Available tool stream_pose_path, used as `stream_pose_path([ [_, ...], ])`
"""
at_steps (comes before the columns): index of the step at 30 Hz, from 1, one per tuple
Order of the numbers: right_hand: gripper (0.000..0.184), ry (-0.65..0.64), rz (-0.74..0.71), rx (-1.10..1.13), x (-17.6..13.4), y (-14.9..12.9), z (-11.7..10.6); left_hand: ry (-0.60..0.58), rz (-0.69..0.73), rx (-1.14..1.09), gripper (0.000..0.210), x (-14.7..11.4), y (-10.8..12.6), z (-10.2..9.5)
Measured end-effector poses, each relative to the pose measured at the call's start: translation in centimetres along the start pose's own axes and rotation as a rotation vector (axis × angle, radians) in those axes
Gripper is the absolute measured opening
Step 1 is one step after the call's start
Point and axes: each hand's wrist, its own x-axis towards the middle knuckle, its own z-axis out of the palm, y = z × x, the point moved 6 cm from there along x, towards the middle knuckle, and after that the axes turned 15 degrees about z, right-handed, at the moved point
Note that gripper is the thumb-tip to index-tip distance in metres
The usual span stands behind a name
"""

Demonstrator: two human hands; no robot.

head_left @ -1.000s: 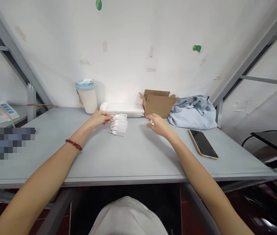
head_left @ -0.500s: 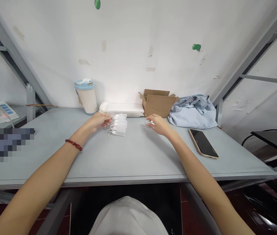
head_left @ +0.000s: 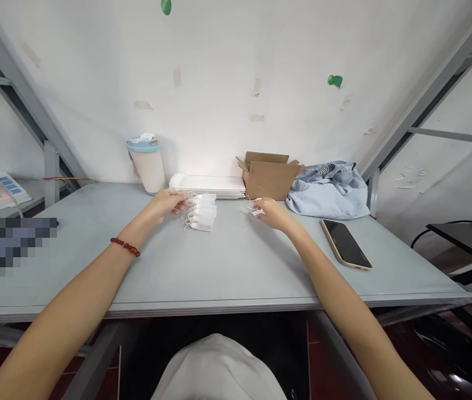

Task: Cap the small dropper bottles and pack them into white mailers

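Observation:
A row of several small white tags [head_left: 203,212] with thin looped cords lies on the grey table, in front of a white stack. My left hand [head_left: 167,204] is at the row's far left end, fingers curled. Its thumb and forefinger pinch by the cord of the farthest tag; the exact contact is hard to see. To the right, my right hand [head_left: 271,212] is closed on some white looped tags [head_left: 256,211] just in front of the cardboard box. Its fingers partly hide them, and cord loops stick out to the left.
Behind the hands stand a cream cup [head_left: 149,169] with a blue lid, a flat white stack [head_left: 213,186] and an open cardboard box [head_left: 271,180]. A light blue cloth [head_left: 329,191] and a phone [head_left: 346,243] lie at right. A grey frame post [head_left: 39,105] rises at left.
My right hand has shifted slightly to the right with the white looped tags. My left hand has drawn back a little to the left. The row of tags looks unchanged.

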Motion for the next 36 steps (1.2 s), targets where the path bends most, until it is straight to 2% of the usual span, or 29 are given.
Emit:
stream_pose_path([
  [7,0.023,-0.018,0.009,-0.063,0.4,0.3,0.6,-0.017,0.04,0.021,0.017,0.0,0.2,0.2],
  [17,0.025,-0.051,0.082,-0.17,0.4,0.7,0.7,-0.034,0.017,-0.017,0.017,-0.4,0.7,0.7],
  [26,0.021,-0.081,0.108,-0.163,0.5,0.8,1.0,0.119,0.098,0.022,0.009,0.1,0.7,-0.5],
  [29,0.023,-0.07,0.08,-0.089,0.3,0.4,0.7,0.177,0.181,0.079,0.01,0.0,1.6,-0.6],
  [32,0.024,-0.038,0.007,0.103,-0.1,-0.6,0.1,0.185,0.341,0.179,0.012,-0.9,3.4,-0.2],
  [34,0.023,-0.036,-0.056,0.263,-0.6,-1.5,-0.4,0.122,0.458,0.233,0.015,-1.9,4.9,0.9],
  [36,0.022,-0.067,-0.131,0.431,-1.3,-2.7,-0.8,-0.001,0.51,0.23,0.021,-3.1,5.9,2.6],
])
